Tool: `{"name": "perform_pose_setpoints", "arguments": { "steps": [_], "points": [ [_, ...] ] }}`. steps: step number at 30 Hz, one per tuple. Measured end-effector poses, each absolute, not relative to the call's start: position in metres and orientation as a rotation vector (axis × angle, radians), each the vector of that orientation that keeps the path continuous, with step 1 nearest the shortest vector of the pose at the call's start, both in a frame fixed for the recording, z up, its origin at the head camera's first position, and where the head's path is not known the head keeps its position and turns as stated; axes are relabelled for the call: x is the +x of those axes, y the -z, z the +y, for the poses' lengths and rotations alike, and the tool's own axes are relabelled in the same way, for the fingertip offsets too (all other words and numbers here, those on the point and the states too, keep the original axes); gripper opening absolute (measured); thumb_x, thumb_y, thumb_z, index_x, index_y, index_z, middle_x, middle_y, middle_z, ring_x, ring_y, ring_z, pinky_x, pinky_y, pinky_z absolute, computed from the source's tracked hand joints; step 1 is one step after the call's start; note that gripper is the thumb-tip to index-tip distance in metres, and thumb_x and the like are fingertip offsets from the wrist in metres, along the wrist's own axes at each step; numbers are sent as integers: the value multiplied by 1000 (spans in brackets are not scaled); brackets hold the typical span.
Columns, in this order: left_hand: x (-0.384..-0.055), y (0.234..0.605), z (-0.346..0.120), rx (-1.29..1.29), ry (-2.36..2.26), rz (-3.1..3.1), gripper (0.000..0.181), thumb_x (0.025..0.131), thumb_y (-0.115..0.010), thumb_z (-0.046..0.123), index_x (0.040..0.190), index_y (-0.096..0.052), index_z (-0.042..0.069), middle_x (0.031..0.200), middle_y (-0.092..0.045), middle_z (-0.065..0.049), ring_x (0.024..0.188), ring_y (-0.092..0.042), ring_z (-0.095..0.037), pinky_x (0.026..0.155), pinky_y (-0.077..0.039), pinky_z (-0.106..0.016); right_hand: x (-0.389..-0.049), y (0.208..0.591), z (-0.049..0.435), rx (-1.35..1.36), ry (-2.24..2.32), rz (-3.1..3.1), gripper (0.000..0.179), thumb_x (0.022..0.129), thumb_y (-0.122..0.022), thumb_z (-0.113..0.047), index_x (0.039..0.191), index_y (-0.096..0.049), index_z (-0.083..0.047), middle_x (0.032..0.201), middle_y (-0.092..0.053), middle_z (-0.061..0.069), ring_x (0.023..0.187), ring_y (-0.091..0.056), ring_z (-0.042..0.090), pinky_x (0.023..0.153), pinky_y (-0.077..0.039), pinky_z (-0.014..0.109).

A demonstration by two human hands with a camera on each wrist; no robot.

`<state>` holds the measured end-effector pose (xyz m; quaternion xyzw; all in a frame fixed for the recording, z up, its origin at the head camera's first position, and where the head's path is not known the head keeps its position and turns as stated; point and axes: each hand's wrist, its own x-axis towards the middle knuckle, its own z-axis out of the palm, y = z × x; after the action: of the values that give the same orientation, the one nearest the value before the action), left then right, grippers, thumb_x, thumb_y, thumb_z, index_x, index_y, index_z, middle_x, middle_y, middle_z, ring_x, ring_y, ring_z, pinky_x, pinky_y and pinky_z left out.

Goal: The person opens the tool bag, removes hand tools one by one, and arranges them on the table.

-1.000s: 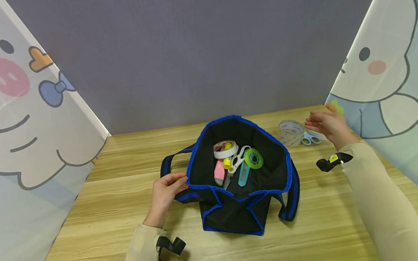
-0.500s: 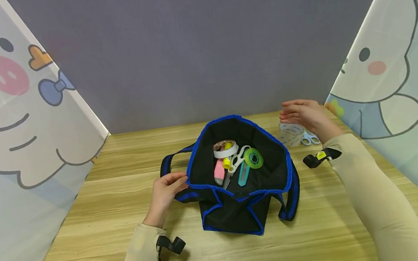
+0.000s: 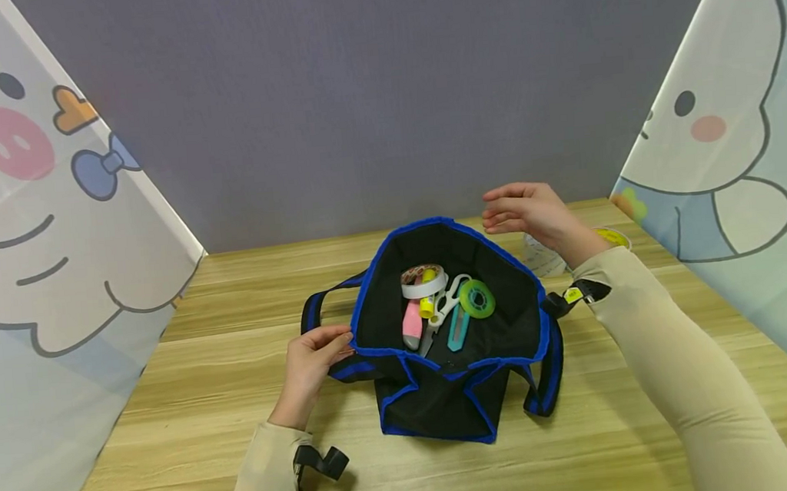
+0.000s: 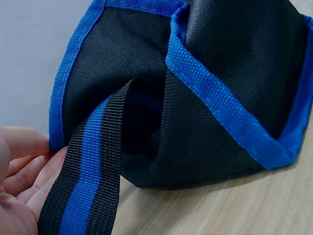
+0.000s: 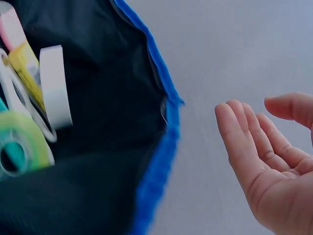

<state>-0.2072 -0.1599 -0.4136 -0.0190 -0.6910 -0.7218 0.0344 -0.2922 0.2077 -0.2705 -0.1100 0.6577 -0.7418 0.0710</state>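
A black tote bag with blue trim (image 3: 441,407) stands open-mouthed on the table. My left hand (image 3: 316,363) pinches its left rim between thumb and fingers; the left wrist view shows this beside a black and blue strap (image 4: 88,171). Inside the bag lie a white tape roll (image 3: 431,285), a yellow glue stick (image 3: 428,307), a pink-handled tool (image 3: 412,325), white-handled scissors (image 3: 448,300), a teal box cutter (image 3: 459,329) and a green tape roll (image 3: 477,299). My right hand (image 3: 530,212) hovers beyond the bag's right rear rim, holding nothing, fingers fairly straight and apart from it.
A clear tape roll (image 3: 543,258) stands on the table right of the bag, partly hidden by my right hand. A yellow round thing (image 3: 615,237) shows behind the sleeve. A grey panel (image 3: 382,100) closes off the back, with printed side panels (image 3: 732,134).
My right hand has moved left, from beside the blue-handled scissors past the clear tape roll to the bag's rear rim. Those scissors are now hidden. The left hand keeps its place.
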Motion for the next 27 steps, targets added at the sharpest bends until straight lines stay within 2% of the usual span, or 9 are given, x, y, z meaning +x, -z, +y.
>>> {"name": "perform_pose_setpoints", "arguments": {
  "steps": [4, 7, 12, 15, 19, 23, 27],
  "points": [
    [-208, 414, -160, -50, 2220, -2128, 17, 91, -62, -12, 106, -66, -21, 91, -72, -14, 73, -71, -13, 70, -61, -30, -293, 281, 192, -396, 2141, 2028, 18, 98, -57, 3, 99, -71, -8, 85, -71, 10, 78, -71, 21, 77, -61, 35],
    [-208, 414, -160, -55, 2217, -2128, 17, 91, -62, -11, 106, -66, -21, 91, -72, -13, 73, -70, -13, 71, -61, -29, -294, 289, 181, -443, 2053, 2085, 16, 98, -56, 3, 110, -67, 3, 87, -71, 11, 80, -71, 23, 78, -61, 37],
    [-208, 414, -160, -57, 2215, -2131, 17, 91, -63, -11, 105, -66, -20, 91, -72, -13, 73, -71, -13, 71, -61, -29, -297, 303, 165, -465, 1916, 2145, 29, 99, -54, 2, 124, -54, 17, 90, -69, 12, 82, -71, 25, 79, -61, 39],
    [-207, 414, -161, -53, 2218, -2132, 17, 91, -63, -11, 105, -66, -20, 91, -72, -14, 73, -71, -13, 71, -61, -29, -301, 312, 158, -427, 1828, 2146, 33, 102, -52, -2, 128, -51, 18, 91, -69, 11, 81, -71, 22, 80, -60, 38],
    [-207, 414, -160, -52, 2215, -2131, 17, 91, -62, -11, 105, -66, -20, 91, -72, -14, 73, -71, -13, 71, -61, -29, -301, 324, 149, -351, 1725, 2151, 36, 104, -51, -8, 130, -51, 16, 96, -68, 20, 79, -70, 20, 84, -59, 41],
    [-207, 414, -160, -48, 2212, -2132, 17, 91, -63, -11, 105, -66, -20, 91, -72, -14, 74, -71, -13, 71, -61, -30, -300, 337, 143, -291, 1657, 2175, 38, 103, -53, -12, 129, -52, 16, 96, -68, 22, 80, -71, 25, 86, -57, 48],
    [-208, 414, -160, -47, 2221, -2136, 17, 91, -63, -10, 106, -66, -20, 93, -72, -14, 74, -71, -14, 71, -61, -30, -300, 348, 139, -241, 1619, 2200, 43, 103, -54, -13, 132, -49, 18, 91, -69, 21, 80, -72, 29, 82, -59, 47]
  ]
}}
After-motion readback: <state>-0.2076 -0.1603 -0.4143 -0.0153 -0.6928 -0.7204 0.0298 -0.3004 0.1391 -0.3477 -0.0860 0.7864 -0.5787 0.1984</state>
